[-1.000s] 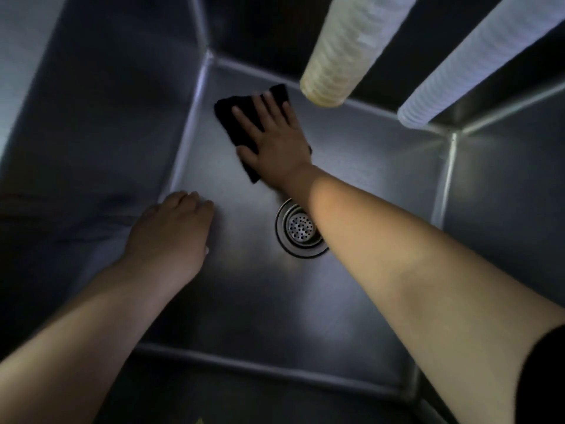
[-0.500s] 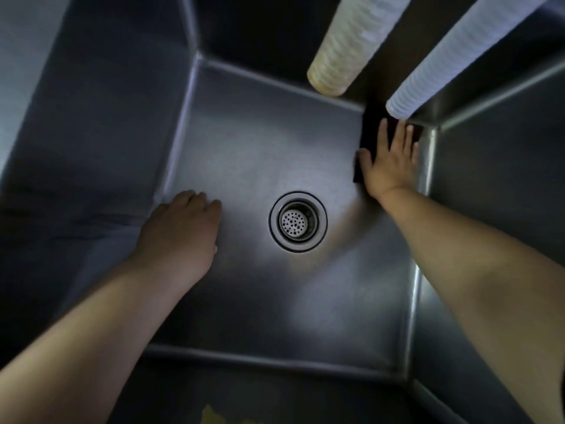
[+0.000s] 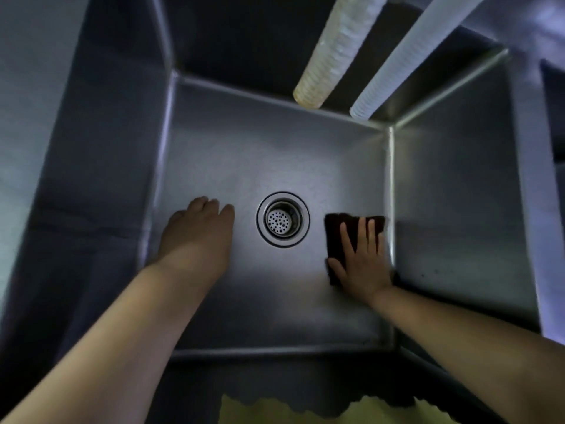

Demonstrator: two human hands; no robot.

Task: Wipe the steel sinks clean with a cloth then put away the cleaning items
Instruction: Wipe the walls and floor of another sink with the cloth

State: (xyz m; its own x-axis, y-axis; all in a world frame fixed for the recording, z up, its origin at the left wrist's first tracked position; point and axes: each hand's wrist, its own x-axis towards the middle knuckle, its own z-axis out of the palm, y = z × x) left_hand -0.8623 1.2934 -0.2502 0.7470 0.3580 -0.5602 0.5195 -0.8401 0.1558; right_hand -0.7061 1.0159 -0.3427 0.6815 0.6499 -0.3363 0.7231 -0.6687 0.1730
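Flat right hand on cloth

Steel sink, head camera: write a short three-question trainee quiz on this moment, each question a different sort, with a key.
1. True or false: the right hand presses the dark cloth flat on the sink floor.
2. Multiple choice: where is the cloth relative to the drain strainer? A) on top of it B) between it and the sink's right wall C) on its left, under the left hand
3. Fill in: two ribbed ____ hang into the sink from above, a yellowed one and a white one.

Key: 1 true; 2 B; 3 hoses
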